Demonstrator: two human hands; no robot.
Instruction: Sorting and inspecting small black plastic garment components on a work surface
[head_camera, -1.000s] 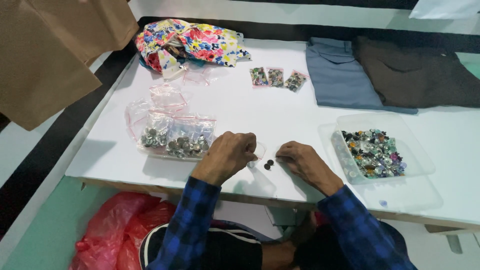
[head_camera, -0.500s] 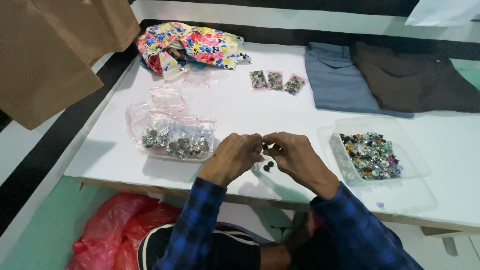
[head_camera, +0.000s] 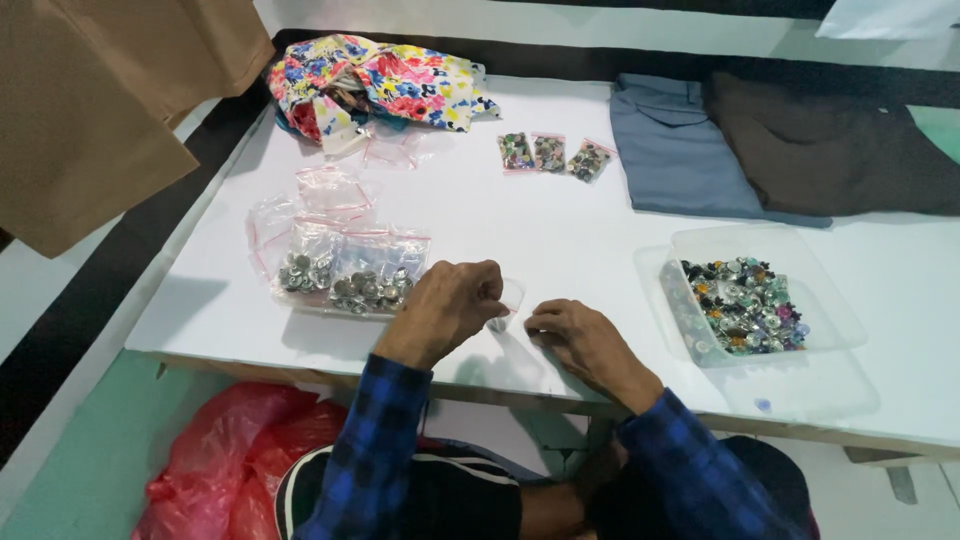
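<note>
My left hand (head_camera: 447, 308) pinches a small clear plastic bag (head_camera: 509, 300) just above the white table (head_camera: 560, 230), near its front edge. Close to the right of the bag, my right hand (head_camera: 580, 335) rests on the table with curled fingers; whether it holds anything is hidden. Left of my left hand lie several clear zip bags filled with silver buttons (head_camera: 345, 280). A clear plastic tray of mixed coloured buttons (head_camera: 740, 305) stands to the right of my right hand.
Three small filled bags (head_camera: 552, 155) lie at mid-table. A floral cloth bundle (head_camera: 375, 85) sits at the back left, folded blue (head_camera: 680, 150) and dark brown (head_camera: 830, 145) garments at the back right. A red plastic bag (head_camera: 225, 465) lies on the floor below.
The loose dark buttons seen between my hands are no longer visible. My left hand now holds up the small clear bag, and my right hand has dropped back onto the table.
</note>
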